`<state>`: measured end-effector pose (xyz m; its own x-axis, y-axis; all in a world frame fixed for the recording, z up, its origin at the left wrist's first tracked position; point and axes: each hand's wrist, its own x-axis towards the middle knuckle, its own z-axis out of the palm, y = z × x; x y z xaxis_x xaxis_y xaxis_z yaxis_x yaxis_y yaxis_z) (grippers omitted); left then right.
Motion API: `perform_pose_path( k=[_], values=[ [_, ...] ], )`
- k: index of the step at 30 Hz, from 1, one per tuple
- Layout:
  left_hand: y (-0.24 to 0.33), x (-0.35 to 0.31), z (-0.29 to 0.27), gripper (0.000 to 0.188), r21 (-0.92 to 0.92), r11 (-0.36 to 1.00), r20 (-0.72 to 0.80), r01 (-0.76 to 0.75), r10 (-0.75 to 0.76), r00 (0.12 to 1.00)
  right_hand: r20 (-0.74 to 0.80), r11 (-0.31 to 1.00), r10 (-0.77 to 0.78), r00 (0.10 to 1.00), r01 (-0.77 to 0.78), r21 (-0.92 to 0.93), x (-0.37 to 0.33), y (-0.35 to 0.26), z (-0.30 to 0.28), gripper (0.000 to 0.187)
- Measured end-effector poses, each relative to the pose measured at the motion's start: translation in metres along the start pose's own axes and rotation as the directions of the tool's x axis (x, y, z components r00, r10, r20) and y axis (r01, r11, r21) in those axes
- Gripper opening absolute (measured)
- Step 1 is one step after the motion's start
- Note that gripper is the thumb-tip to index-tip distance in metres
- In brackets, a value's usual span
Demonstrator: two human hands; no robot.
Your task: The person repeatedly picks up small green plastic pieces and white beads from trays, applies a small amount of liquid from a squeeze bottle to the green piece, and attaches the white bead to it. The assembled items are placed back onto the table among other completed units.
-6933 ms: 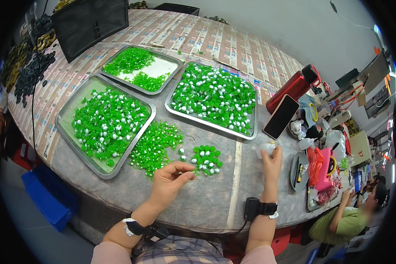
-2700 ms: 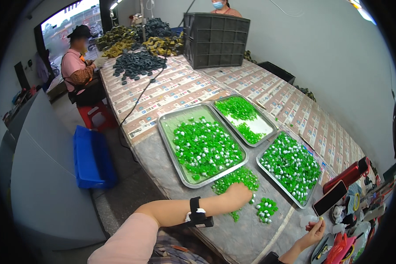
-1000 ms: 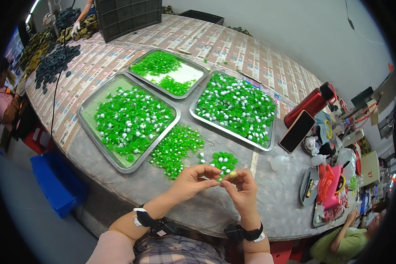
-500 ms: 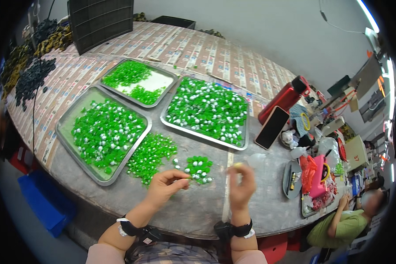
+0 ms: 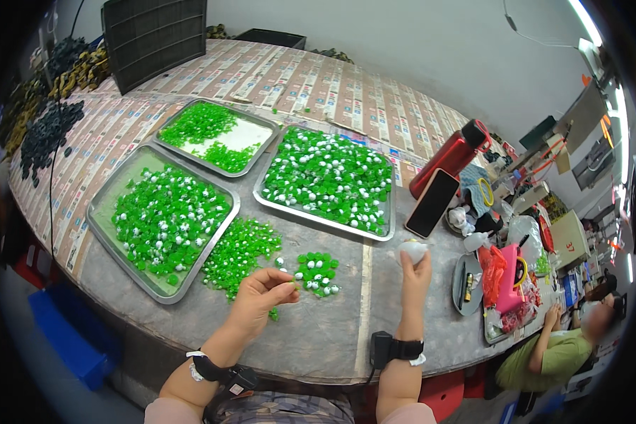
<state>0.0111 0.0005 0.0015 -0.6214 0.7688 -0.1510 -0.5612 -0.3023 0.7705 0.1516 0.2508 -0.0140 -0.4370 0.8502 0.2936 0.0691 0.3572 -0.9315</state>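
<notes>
My left hand [image 5: 256, 300] is closed in a pinch over the table's front, with a small green piece [image 5: 296, 285] showing at the fingertips. To the right, my right hand [image 5: 415, 277] has its fingers wrapped round a small whitish, translucent rounded container [image 5: 413, 250]. Just beyond my left fingertips lies a little cluster of green pieces with white balls [image 5: 316, 270]. Left of that cluster spreads a loose heap of small green pieces [image 5: 239, 251] on the tabletop.
Metal trays hold green-and-white pieces: a left tray [image 5: 95, 225], a middle tray [image 5: 325, 222] and a back tray [image 5: 265, 131]. A phone [image 5: 432, 203] leans by a red flask [image 5: 451, 159]. A grey dish [image 5: 461, 300] and pink basket [image 5: 505, 279] stand right. A person [image 5: 544, 357] sits beyond.
My right hand has moved right and closed round the translucent container that lay on the table. My left hand stays in its pinch. The whole view has shifted slightly.
</notes>
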Motion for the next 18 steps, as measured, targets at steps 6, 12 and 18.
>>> perform_pose_path(
  k=[6, 12, 18],
  values=[
    [0.001, 0.002, -0.005, 0.012, -0.054, 0.996, 0.027, 0.07, -0.068, 0.997, 0.087, 0.964, -0.154, 0.984, 0.13, 0.233, -0.034, -0.083, 0.029, 0.039],
    [0.002, 0.002, -0.005, 0.01, -0.145, 0.976, 0.061, 0.161, -0.153, 0.986, -0.019, 0.926, -0.176, 0.984, 0.172, 0.337, -0.061, -0.119, 0.051, 0.055],
    [0.0, 0.001, -0.007, 0.008, -0.18, 0.964, 0.126, 0.196, -0.175, 0.976, -0.074, 0.934, -0.249, 0.966, 0.259, 0.246, -0.069, -0.101, 0.056, 0.063]
  ],
)
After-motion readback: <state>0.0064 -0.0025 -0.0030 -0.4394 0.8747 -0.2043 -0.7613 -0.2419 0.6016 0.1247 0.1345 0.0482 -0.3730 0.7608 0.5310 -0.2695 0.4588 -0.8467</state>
